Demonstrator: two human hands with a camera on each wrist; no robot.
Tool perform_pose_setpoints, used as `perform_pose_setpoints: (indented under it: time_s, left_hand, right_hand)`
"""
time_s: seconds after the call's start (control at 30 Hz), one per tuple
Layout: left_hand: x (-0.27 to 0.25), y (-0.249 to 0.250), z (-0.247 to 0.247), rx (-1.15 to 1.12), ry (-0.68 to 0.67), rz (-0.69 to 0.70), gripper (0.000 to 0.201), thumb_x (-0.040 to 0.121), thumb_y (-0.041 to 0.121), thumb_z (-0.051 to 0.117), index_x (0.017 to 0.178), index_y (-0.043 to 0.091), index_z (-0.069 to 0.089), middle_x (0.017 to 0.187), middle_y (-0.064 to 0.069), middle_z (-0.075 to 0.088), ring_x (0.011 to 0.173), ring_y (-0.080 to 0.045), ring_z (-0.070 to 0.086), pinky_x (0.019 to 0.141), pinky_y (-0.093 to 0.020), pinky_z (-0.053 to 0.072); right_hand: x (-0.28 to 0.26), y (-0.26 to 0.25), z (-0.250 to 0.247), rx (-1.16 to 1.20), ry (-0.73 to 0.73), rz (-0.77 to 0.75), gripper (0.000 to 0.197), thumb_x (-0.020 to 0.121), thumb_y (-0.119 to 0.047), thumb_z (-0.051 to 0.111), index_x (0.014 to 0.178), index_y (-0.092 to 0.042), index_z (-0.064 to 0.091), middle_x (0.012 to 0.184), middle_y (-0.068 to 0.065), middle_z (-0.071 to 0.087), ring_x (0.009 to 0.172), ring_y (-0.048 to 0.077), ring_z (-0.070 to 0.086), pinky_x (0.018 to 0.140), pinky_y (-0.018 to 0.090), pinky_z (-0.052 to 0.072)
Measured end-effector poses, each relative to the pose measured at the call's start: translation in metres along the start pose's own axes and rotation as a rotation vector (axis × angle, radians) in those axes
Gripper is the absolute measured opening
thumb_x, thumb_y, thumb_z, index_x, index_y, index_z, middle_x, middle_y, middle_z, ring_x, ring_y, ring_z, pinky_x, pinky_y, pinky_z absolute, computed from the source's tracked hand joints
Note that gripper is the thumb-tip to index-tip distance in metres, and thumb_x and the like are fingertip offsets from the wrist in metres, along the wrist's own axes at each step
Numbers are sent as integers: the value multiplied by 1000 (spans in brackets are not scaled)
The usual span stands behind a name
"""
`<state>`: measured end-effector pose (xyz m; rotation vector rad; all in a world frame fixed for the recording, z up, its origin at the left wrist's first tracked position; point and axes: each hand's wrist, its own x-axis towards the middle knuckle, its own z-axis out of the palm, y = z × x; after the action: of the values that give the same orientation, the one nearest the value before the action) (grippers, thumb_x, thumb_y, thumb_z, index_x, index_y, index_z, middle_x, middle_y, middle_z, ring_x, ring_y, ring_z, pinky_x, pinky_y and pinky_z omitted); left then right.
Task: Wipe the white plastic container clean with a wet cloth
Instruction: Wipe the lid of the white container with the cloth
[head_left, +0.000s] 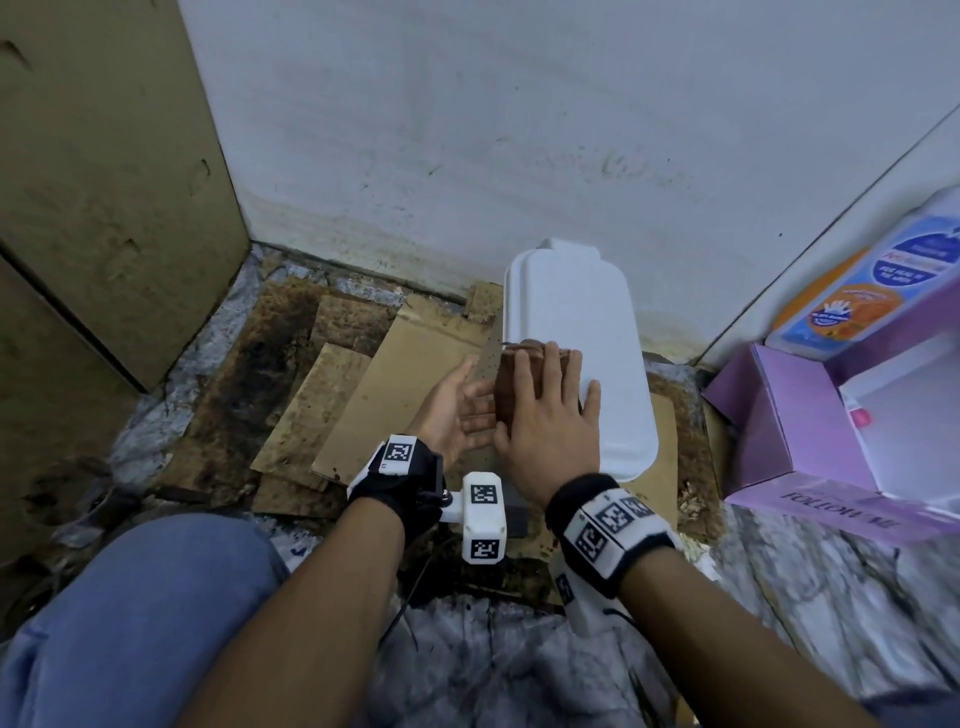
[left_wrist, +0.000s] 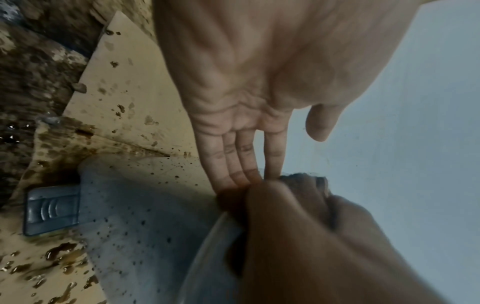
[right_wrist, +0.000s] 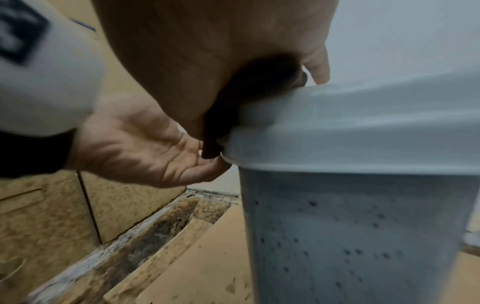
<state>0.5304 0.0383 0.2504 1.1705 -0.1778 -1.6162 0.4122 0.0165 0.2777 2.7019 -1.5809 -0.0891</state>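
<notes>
The white plastic container (head_left: 582, 312) stands in the wall corner with its lid on; its speckled side (right_wrist: 363, 226) shows dark spots. A brown wet cloth (head_left: 519, 384) lies over the lid's left edge. My right hand (head_left: 550, 415) presses flat on the cloth with straight fingers. The cloth's lower end (right_wrist: 209, 148) hangs past the lid rim. My left hand (head_left: 462, 410) is held palm up, fingers straight, just left of the container below the cloth. Its fingertips (left_wrist: 244, 174) touch the cloth (left_wrist: 303, 181) at the rim.
Stained, wet cardboard pieces (head_left: 374, 384) cover the floor left of the container. A purple box (head_left: 789, 415) and a bottle with a blue and orange label (head_left: 852, 291) stand at the right. A brown panel (head_left: 104, 182) rises on the left. My knee (head_left: 140, 613) is at bottom left.
</notes>
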Motion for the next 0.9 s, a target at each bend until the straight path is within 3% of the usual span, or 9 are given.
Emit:
perform_pose_setpoints:
  time_s: [0.07, 0.23, 0.4, 0.5, 0.63, 0.77, 0.9]
  left_hand:
    - [-2, -1, 0, -10, -20, 5, 60, 102, 58, 32, 118, 12, 66, 98, -8, 68, 82, -17, 63, 64, -28, 54]
    - [2, 0, -1, -13, -30, 25, 60, 102, 57, 32, 118, 9, 64, 95, -10, 69, 87, -21, 65, 73, -34, 53]
    - [5, 2, -2, -6, -23, 29, 50, 101, 51, 41, 110, 7, 63, 91, -9, 69, 81, -19, 67, 66, -32, 56]
    - [7, 1, 1, 41, -30, 49, 38, 100, 42, 50, 108, 9, 65, 97, -9, 69, 89, -20, 66, 71, -31, 56]
    - [8, -2, 5, 70, 17, 102, 28, 101, 32, 55, 113, 11, 68, 98, -6, 71, 89, -20, 66, 77, -32, 57]
    - [14, -7, 9, 91, 78, 143, 32, 100, 23, 58, 127, 7, 62, 113, -11, 69, 93, -22, 66, 88, -37, 54]
    - [14, -8, 10, 81, 100, 158, 35, 99, 21, 58, 130, 7, 61, 100, -7, 69, 81, -18, 65, 65, -26, 56]
  right_hand:
    - [20, -3, -2, -33, -8, 20, 76, 91, -40, 46, 152, -19, 5, 161, 13, -3, 147, 36, -5, 115, 59, 7]
    - [45, 1, -9, 0, -24, 44, 80, 88, -42, 50, 152, -21, 7, 161, 10, 0, 147, 33, -4, 114, 59, 9]
    - [9, 28, -12, 123, -42, -104, 73, 94, -49, 39, 153, -28, 1, 162, -2, -7, 148, 22, -8, 118, 54, 8]
    - [-23, 59, -11, 193, -82, -67, 70, 94, -57, 25, 152, -32, -5, 161, -9, -10, 148, 16, -12, 119, 48, 3]
    - [-53, 76, 6, 30, 33, -90, 74, 90, -57, 23, 154, -24, 7, 162, 1, 4, 149, 22, -3, 117, 50, 8]
    - [-34, 58, 3, 70, 62, -88, 73, 89, -51, 24, 149, -11, 24, 159, 16, 17, 148, 34, 5, 118, 52, 12]
    - [-4, 31, 2, 79, 34, -104, 76, 86, -50, 24, 145, -3, 32, 153, 27, 25, 144, 43, 15, 116, 54, 18]
